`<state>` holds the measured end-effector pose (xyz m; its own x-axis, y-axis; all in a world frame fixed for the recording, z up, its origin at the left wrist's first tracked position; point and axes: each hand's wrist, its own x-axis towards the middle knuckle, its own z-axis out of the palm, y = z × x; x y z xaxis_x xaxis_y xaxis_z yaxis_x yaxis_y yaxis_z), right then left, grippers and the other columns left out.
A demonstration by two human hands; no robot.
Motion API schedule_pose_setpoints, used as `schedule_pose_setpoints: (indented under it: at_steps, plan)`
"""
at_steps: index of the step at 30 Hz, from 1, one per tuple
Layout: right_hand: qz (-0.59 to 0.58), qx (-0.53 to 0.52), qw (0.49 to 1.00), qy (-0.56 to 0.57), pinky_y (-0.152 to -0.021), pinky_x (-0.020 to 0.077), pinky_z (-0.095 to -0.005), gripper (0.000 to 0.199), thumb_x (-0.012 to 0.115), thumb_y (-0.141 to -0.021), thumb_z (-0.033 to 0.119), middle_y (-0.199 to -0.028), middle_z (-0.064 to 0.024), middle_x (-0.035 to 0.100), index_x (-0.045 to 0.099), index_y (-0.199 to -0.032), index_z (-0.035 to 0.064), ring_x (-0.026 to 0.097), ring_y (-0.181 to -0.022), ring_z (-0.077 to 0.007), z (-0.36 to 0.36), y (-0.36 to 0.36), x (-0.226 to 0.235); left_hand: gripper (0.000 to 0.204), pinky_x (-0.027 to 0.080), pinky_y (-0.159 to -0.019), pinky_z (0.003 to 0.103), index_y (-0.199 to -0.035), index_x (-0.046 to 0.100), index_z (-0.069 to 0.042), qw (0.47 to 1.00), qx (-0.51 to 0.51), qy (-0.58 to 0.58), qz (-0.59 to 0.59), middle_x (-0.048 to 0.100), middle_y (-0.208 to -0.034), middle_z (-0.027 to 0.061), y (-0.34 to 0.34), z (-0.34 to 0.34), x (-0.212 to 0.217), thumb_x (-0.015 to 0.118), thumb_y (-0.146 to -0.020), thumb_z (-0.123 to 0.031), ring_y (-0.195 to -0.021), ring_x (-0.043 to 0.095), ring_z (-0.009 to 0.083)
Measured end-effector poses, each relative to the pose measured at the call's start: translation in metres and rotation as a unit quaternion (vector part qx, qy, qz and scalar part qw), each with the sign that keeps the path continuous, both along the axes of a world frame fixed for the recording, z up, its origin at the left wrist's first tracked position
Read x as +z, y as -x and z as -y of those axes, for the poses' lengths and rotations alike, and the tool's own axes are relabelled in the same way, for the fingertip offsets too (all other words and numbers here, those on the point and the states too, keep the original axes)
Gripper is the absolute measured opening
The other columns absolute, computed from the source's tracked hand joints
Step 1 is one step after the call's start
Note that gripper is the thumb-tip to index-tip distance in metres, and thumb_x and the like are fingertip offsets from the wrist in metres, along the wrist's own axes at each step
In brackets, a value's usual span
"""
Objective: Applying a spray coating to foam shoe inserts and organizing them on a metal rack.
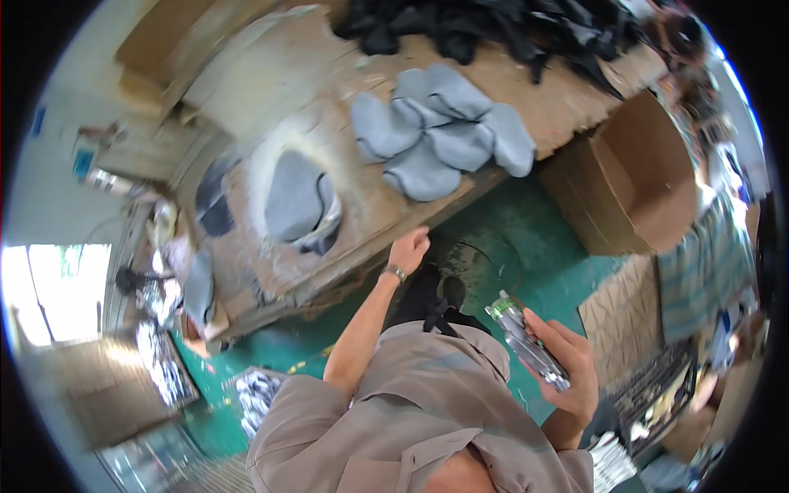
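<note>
My left hand [408, 249], with a watch [395, 271] on its wrist, is by the table's front edge. Its fingers are curled in, and nothing shows in them. On the right, at waist height, my right hand [573, 361] is closed around a silvery, long object with a green end [526, 337]; its exact kind is unclear. Several rounded grey fabric pieces [423, 171] lie overlapping on the wooden table [394, 222], beyond my left hand. Another stack of grey pieces [294, 197] rests on a whitish, dusted patch to the left.
Black material [485, 29] is heaped along the table's far side. An open cardboard box [608, 181] stands on the green floor [534, 238] at the right. Flattened patterned cardboard [620, 316] and a striped cloth [711, 263] are nearer. A bundle of pale pieces [256, 394] sits at lower left.
</note>
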<state>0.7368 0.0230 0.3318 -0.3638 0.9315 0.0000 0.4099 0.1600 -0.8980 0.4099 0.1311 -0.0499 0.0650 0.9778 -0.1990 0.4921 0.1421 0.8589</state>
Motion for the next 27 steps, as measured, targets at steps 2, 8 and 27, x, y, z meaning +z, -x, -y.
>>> schedule_pose_setpoints:
  at_steps: [2,8,27]
  plan:
    - [-0.003,0.06,0.998,0.001,-0.075,0.0534,-0.0374,0.087,0.068,-0.061,0.02,-0.094,-0.0201,0.065,0.055,-0.143,-0.0046,0.066,-0.081,-0.0364,-0.003,-0.004,0.008,0.036,0.056,-0.09,0.044,-0.123,0.07,-0.012,0.991,0.021,0.054,-0.123,0.075,-0.107,0.0155,0.057,0.08,-0.035,0.065,-0.091,-0.027,-0.102,0.072,0.0345]
    - [0.006,0.121,0.993,0.0,-0.07,0.0513,-0.0381,0.084,0.067,-0.072,0.04,-0.091,-0.0194,0.065,0.056,-0.143,-0.0036,0.065,-0.077,-0.0349,-0.023,0.009,0.018,0.03,0.058,-0.092,0.043,-0.11,0.076,-0.011,0.721,-0.323,0.463,-0.402,0.071,-0.125,0.0153,0.176,0.31,-0.109,0.062,-0.09,-0.028,-0.115,0.069,0.0299]
    - [0.068,0.108,0.986,-0.11,-0.064,0.0476,-0.036,0.072,0.063,-0.076,0.033,-0.087,-0.0179,0.063,0.06,-0.139,-0.0032,0.061,-0.07,-0.0327,-0.029,0.181,0.053,0.032,0.06,-0.072,0.039,-0.126,0.068,-0.01,0.793,0.448,0.377,0.17,0.074,-0.102,0.0045,0.231,0.395,-0.094,0.069,-0.096,-0.022,-0.086,0.072,0.0186]
